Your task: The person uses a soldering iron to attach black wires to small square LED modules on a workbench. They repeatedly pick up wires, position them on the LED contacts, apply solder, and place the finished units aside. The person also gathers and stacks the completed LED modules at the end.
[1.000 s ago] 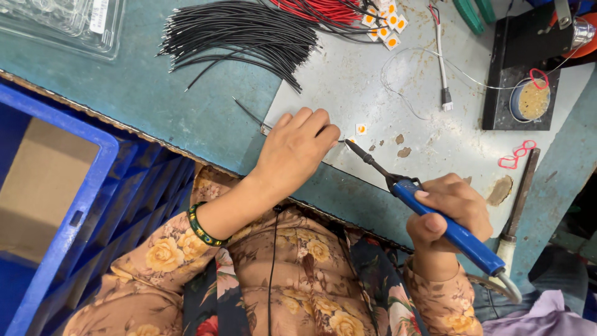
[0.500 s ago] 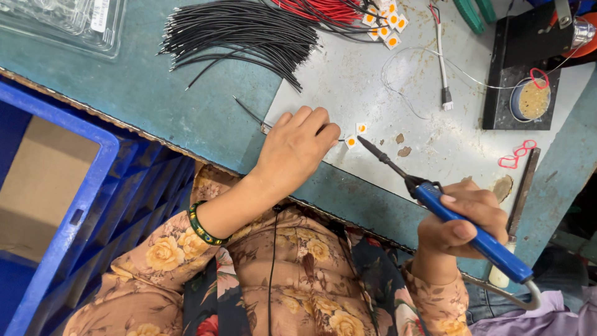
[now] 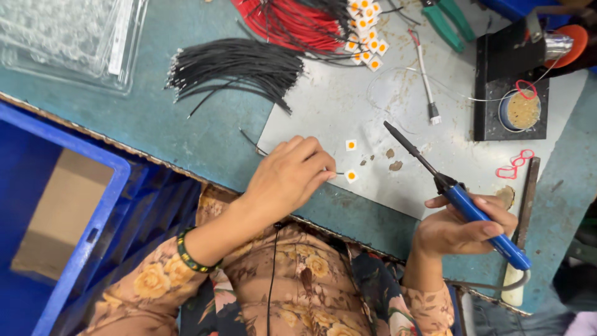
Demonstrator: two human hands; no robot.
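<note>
My left hand (image 3: 291, 177) rests on the edge of a grey work mat (image 3: 348, 112), pinching a thin black wire (image 3: 252, 142) whose end reaches a small white square chip with an orange dot (image 3: 351, 176). A second such chip (image 3: 351, 145) lies just above it. My right hand (image 3: 463, 227) grips a blue-handled soldering iron (image 3: 457, 196); its dark tip (image 3: 390, 129) points up-left, lifted away from the chips.
A bundle of black wires (image 3: 239, 68) and red wires (image 3: 286, 22) lie at the back with several more chips (image 3: 367, 34). A black stand with a round tip cleaner (image 3: 521, 109) sits right. Green pliers (image 3: 444, 22), a clear tray (image 3: 68, 37), a blue crate (image 3: 81, 242).
The soldering iron has drawn back to the right and up, away from the chip at my left fingertips. My left hand stays on the wire.
</note>
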